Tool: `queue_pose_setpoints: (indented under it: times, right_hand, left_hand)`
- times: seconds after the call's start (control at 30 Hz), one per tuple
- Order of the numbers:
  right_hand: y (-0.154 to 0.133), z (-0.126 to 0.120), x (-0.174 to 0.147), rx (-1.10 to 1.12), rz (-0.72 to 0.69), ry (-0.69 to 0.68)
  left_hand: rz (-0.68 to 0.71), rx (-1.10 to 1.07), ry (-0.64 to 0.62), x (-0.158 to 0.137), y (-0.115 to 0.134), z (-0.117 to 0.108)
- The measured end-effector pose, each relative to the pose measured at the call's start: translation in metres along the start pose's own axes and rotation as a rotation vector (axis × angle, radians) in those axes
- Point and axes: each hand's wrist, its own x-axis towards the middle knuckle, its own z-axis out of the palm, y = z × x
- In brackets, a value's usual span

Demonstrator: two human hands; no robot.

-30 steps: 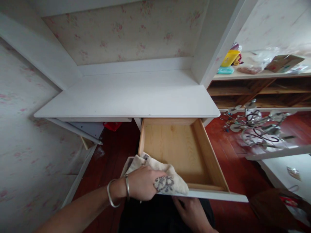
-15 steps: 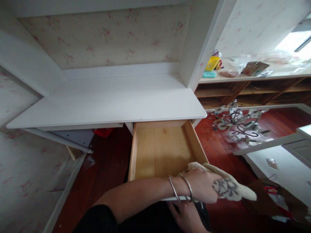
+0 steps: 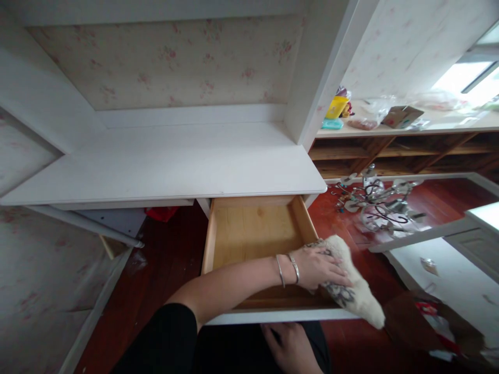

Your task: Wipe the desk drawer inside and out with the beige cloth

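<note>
I locate the patterned cloth [image 3: 360,296] beneath the left hand [image 3: 315,267], draped over the corner of the open drawer [image 3: 249,231]. The left fingers lie extended across it; I cannot confirm a grip. I register the right hand [image 3: 291,347] below the drawer front, its grasp unverifiable. Beyond both hands lies the white desktop [image 3: 187,161].

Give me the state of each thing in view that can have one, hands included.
Drawer: pulled open
Cloth: bunched, draped over the drawer's front right corner
Left hand: laid over the cloth
Right hand: below the drawer front, partly hidden
Bracelets: worn on the left wrist
Chandelier: lying on the floor
Brown container: open, contents showing
</note>
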Motion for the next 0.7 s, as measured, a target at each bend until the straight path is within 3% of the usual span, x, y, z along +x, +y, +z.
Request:
queue_pose_setpoints:
  times: [0.17,0.43,0.57,0.7]
  right_hand:
    - [0.001,0.001,-0.002,0.054,0.017,0.005]
    - [0.001,0.004,-0.004,0.094,0.026,0.013]
    - [0.001,0.003,-0.002,0.109,0.017,0.020]
    - [0.002,0.001,-0.002,0.120,0.002,0.005]
  left_hand:
    - [0.002,0.077,-0.012,-0.002,-0.041,0.014]
    - [-0.382,0.142,-0.008,0.003,-0.126,0.001]
    - [-0.447,0.017,-0.032,0.013,-0.121,-0.002]
    - [-0.497,-0.117,-0.046,0.022,-0.082,-0.004]
